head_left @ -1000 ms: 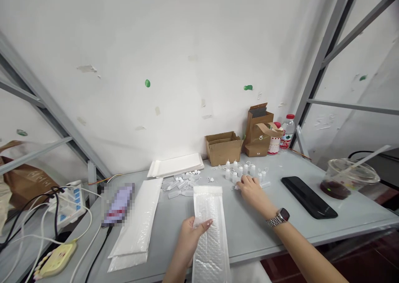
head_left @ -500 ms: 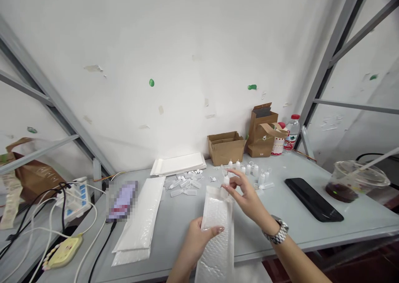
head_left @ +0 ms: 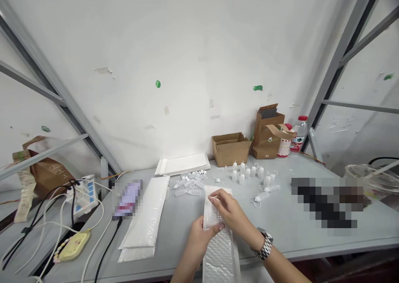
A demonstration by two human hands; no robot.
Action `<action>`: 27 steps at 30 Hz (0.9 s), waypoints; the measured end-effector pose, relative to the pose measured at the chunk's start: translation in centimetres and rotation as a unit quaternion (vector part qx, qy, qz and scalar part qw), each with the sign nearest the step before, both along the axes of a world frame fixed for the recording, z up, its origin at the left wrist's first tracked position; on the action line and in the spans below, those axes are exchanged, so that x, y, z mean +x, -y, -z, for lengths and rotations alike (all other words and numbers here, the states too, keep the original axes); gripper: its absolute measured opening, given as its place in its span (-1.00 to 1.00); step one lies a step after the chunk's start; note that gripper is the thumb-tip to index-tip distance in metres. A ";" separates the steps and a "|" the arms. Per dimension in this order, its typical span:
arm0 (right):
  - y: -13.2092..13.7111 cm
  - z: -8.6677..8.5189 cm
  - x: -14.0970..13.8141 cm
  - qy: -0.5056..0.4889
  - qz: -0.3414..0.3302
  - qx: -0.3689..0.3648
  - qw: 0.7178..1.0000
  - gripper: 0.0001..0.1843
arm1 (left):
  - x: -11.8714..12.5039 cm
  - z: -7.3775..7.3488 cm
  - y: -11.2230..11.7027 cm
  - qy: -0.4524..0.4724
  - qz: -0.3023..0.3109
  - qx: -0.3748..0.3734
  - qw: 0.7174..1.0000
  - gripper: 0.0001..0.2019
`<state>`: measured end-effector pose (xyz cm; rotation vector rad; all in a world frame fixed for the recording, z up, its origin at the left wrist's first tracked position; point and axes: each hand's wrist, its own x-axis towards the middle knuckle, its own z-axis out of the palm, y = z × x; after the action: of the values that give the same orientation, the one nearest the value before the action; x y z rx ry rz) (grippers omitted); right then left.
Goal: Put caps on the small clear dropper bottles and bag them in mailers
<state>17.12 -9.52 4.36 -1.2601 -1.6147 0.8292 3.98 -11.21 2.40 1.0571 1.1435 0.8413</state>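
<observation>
A white bubble mailer (head_left: 220, 254) stands up from the front edge of the table, its smooth upper flap leaning away from me. My left hand (head_left: 201, 237) grips its left side, thumb across the front. At the upper part of the mailer, my right hand (head_left: 227, 210) has its fingers bent together on the surface near the flap; the thumb is mostly hidden. Beyond the right hand several small white squeeze bottles (head_left: 247, 173) stand upright. Two more bottles (head_left: 261, 196) lie on their sides. A loose pile of clear small bottles (head_left: 188, 185) lies left of the mailer.
White mailers (head_left: 146, 218) lie at left beside a blurred phone (head_left: 127, 200). More mailers (head_left: 183, 163), a cardboard box (head_left: 231, 150), a paper bag (head_left: 268, 137) and a water bottle (head_left: 299, 135) line the wall. Cables and a power strip (head_left: 84, 195) are at far left.
My right hand has moved left and down, from beside a small white bottle onto the mailer's upper part. My left hand keeps its grip. The view has shifted slightly.
</observation>
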 end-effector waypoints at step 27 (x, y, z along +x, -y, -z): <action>-4.4 1.5 3.9 -0.292 -0.175 -0.361 0.868 -0.62 | -1.8 -1.2 0.2 0.115 0.079 -0.090 0.986 -0.57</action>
<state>21.00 -5.11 2.88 -1.0207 -1.0513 1.9654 2.16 -11.39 3.61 0.8648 0.9091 0.7010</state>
